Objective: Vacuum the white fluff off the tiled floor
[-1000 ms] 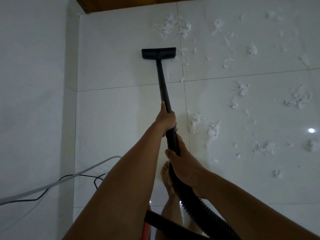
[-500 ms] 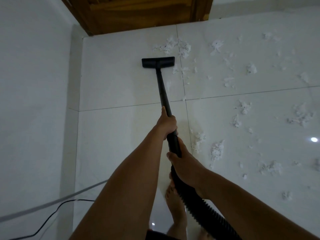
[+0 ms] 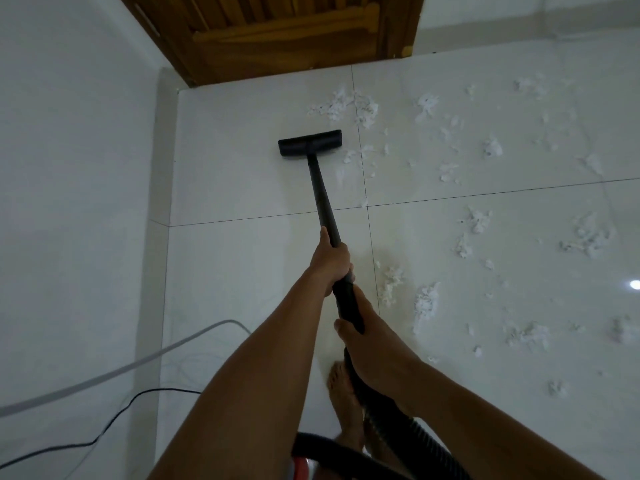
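Far to the left of the vacuum head (image 3: 310, 144) stands the white wall (image 3: 69, 168). On that side, closer to the person, a grey cable (image 3: 138, 363) and a thin black cord (image 3: 114, 420) trail over the floor (image 3: 235, 188). They lie well apart from the vacuum head. It is best to leave them there, so they do not get sucked in or tangled.

The vacuum head sits flat on the tiles, with the wooden door (image 3: 277, 32) beyond it. The tile to its left looks done. A black tube (image 3: 323, 199) runs back from the vacuum head to the person. The left hand (image 3: 330, 261) wraps its fingers round the tube, nearer the vacuum head. The right hand (image 3: 363, 344) is curled round the thick end, further from the vacuum head, where the bendy hose (image 3: 415, 441) begins.

The white fluff (image 3: 424, 306) lies to the right of the vacuum head. Some bits are just beside its right end. A clump sits just past its far right corner. Many more are scattered well off to the right, so a lot is left to do.

I think the good way is to swing the vacuum head to the right and hold it flat on the tiles. Slow, straight rows work best. Fast pushes may blow the light fluff away.
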A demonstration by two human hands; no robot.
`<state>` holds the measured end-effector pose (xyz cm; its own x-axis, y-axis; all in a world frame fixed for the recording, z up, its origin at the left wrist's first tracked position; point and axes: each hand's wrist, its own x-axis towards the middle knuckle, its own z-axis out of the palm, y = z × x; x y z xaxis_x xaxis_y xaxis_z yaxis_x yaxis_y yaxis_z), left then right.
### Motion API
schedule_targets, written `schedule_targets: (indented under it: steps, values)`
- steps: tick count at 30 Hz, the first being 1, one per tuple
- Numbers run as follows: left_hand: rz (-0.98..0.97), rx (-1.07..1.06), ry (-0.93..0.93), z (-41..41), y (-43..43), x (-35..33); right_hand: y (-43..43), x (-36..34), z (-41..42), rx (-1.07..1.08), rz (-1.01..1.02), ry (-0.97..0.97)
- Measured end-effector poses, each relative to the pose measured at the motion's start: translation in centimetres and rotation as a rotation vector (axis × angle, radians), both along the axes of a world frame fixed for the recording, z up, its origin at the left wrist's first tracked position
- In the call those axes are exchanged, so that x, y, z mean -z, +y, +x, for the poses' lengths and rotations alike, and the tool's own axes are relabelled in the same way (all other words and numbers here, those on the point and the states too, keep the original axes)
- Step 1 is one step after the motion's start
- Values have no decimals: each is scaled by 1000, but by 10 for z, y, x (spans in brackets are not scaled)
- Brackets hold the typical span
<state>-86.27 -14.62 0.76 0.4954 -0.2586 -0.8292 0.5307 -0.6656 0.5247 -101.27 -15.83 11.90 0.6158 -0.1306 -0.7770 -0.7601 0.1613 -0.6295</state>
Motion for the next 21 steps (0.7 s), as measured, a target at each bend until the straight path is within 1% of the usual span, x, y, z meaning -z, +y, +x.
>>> schedule_targets:
  steps: [3, 7, 9, 15, 21]
  values:
    - [-18, -25, -8, 8, -6, -3, -6, -1, 7, -11, -22, -4]
    - [6, 26, -29, 21, -8, -1, -9, -2, 22, 36, 43, -1]
    - [24, 44, -32, 27, -9, 4, -10, 0, 31, 38, 40, 2]
    - [25, 42, 2, 49, -16, 21, -12, 13, 58, 116, 108, 64]
    - [28, 50, 33, 79, -19, 33, -11, 24, 85, 108, 104, 74]
